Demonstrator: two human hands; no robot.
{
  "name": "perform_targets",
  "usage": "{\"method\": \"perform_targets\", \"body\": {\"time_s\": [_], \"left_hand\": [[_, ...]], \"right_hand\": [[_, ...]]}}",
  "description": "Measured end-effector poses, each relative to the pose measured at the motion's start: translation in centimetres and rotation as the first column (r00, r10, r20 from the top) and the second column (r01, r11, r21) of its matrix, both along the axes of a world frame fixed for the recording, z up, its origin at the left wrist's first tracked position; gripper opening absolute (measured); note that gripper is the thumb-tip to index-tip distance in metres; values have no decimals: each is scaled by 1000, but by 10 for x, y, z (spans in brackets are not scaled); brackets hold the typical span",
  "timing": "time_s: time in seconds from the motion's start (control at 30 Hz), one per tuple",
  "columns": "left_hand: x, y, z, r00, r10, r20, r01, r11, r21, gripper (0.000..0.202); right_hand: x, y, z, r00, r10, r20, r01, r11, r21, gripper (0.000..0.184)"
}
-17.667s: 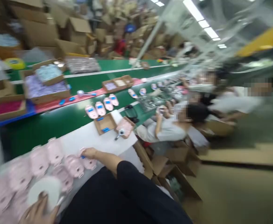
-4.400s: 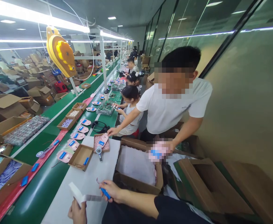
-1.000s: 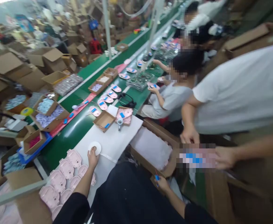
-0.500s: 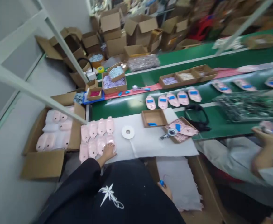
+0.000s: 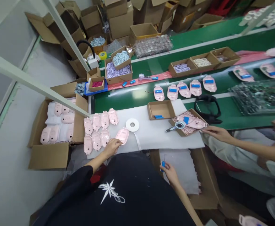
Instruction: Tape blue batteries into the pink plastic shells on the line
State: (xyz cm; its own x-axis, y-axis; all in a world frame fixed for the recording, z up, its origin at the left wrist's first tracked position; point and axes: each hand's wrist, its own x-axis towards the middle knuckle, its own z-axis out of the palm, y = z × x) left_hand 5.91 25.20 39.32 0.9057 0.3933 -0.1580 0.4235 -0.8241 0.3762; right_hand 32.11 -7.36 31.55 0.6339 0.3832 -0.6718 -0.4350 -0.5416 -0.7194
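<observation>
My left hand pinches the lower edge of a pink plastic shell, which is tilted over the white foam sheet. Two rows of similar pink shells lie on the sheet to its left. A roll of white tape sits just right of the held shell, its loose end trailing toward me. Near my lap, my right hand grips a small blue battery between thumb and fingers. Below that hand is a pale sheet in a large carton.
A cardboard tray holds a blue piece. Beside it, a co-worker's hand touches a pink part over another small box. Several pink shells with blue batteries line the green conveyor. An open carton of shells stands left.
My left hand has drawn one shell away from the front row, to the right. My right hand has risen with the battery. A co-worker's hand has reached the small box.
</observation>
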Motion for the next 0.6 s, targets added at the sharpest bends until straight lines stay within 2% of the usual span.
{"method": "perform_targets", "body": {"time_s": [0.07,0.13,0.23,0.3,0.37,0.43,0.5,0.6], "left_hand": [[19,-7,38,968,-176,178,173,984,33,32],[44,-17,78,881,-336,332,332,941,73,27],[83,-36,132,725,-521,451,551,831,74,9],[105,-49,158,576,-617,536,677,728,110,20],[121,-61,175,405,-653,641,740,646,190,37],[133,-70,184,274,-631,725,732,626,269,45],[140,-76,188,203,-610,766,705,634,319,47],[144,-82,190,183,-631,754,692,627,357,48]], "right_hand": [[5,27,38,993,-94,-78,103,986,131,67],[11,54,83,991,-86,-105,111,959,262,72],[18,84,143,991,65,-114,-14,916,401,74],[20,93,171,982,166,-93,-107,887,449,77],[20,93,187,971,237,-44,-191,869,456,78],[17,90,195,956,293,10,-268,860,435,75],[11,85,197,944,327,42,-314,855,413,70],[-2,79,197,950,304,70,-307,869,389,64]]}}
